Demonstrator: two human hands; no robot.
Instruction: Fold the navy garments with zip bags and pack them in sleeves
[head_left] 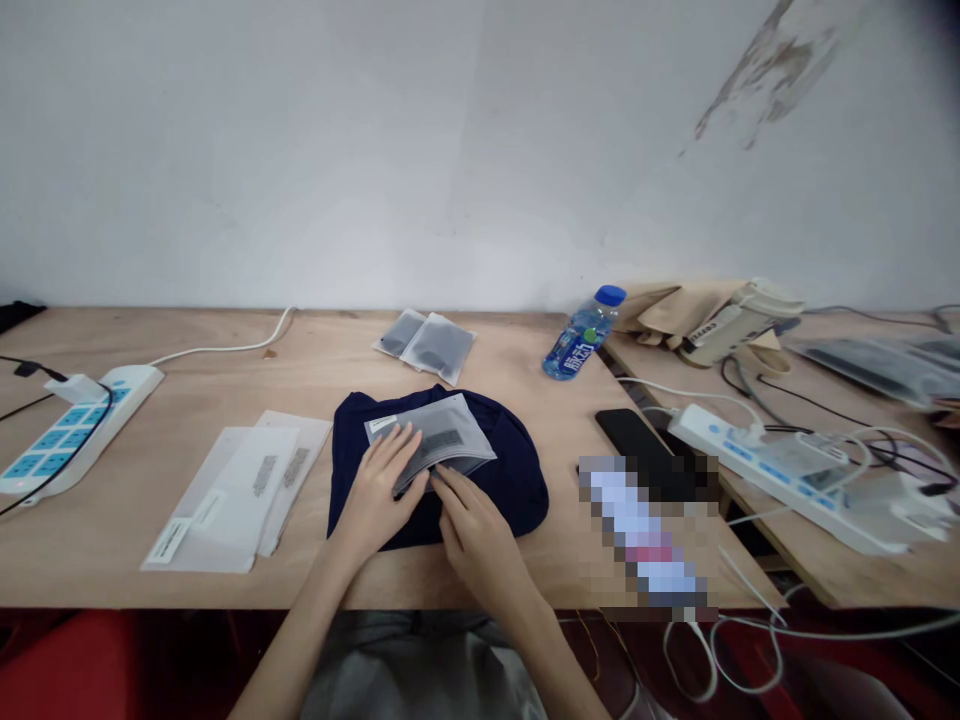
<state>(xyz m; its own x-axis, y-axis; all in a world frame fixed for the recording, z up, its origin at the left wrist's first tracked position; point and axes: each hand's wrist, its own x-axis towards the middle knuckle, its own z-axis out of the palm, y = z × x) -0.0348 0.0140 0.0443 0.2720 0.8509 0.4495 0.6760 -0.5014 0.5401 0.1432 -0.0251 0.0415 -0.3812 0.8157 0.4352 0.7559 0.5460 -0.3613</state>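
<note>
Left to right: a white, oblong plastic power strip with blue sockets (133, 392); flat, translucent plastic sleeves (232, 465), their labels and print too small to read; the left hand (386, 490), fingers extended over a grey, translucent plastic pouch (469, 420) on navy folded cloth (525, 485); the right hand (472, 520), fingertips at the pouch's near edge, whether either grips unclear; a blue-capped clear plastic bottle (583, 335), label reading "脉动"; a beige cylindrical cup (739, 325), apparently marked "COFFEE".
</note>
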